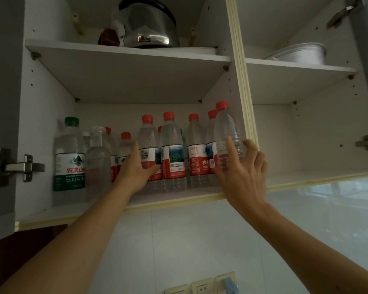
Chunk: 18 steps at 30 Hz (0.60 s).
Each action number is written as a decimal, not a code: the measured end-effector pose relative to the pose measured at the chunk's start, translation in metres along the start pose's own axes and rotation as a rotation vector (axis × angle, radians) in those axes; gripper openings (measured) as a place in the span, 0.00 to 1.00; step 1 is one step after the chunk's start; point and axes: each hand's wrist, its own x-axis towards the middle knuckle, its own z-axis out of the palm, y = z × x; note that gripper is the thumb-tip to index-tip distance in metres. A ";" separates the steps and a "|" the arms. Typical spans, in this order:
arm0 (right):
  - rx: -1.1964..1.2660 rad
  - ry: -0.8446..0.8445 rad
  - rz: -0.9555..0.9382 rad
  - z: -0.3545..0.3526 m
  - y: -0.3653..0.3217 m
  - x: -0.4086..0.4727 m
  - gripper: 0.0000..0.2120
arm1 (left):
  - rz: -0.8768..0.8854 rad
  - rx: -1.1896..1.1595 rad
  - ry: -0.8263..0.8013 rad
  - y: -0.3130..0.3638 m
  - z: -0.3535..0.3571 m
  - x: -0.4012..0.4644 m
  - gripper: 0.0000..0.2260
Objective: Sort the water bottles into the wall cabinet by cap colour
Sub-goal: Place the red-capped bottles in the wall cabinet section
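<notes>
Gripped by the right hand [241, 172]: a label-less red-capped bottle [226, 134], upright at the 3 o'clock end of the wall cabinet's lower shelf [170, 201], fingers curled round its lower body, thumb up its front; just at its 9 o'clock, three more labelled red-capped bottles [196, 151] in a row, close together; pinched between thumb and fingers of the left hand [136, 170]: the next red-capped bottle along [148, 145], also standing on the shelf; further toward 9 o'clock, a clear white-capped bottle [98, 160] and a green-capped bottle [69, 153]; up at 12 o'clock on the upper shelf, a steel kettle [149, 24]; toward 2 o'clock in the neighbouring compartment, a metal pot [300, 54].
</notes>
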 end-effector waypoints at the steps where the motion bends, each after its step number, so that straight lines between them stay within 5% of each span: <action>1: 0.007 -0.010 0.004 -0.001 -0.001 -0.001 0.40 | -0.005 0.003 0.001 0.000 0.000 -0.001 0.41; 8: 0.224 0.116 -0.135 -0.016 -0.025 0.002 0.29 | 0.002 -0.014 0.003 0.003 0.001 -0.001 0.43; 12: 0.411 -0.164 -0.230 -0.012 -0.057 0.010 0.24 | 0.003 -0.015 0.014 0.002 0.001 0.000 0.42; 18: 0.560 -0.480 0.066 0.013 -0.089 0.027 0.28 | 0.011 0.000 0.030 0.002 0.004 0.000 0.42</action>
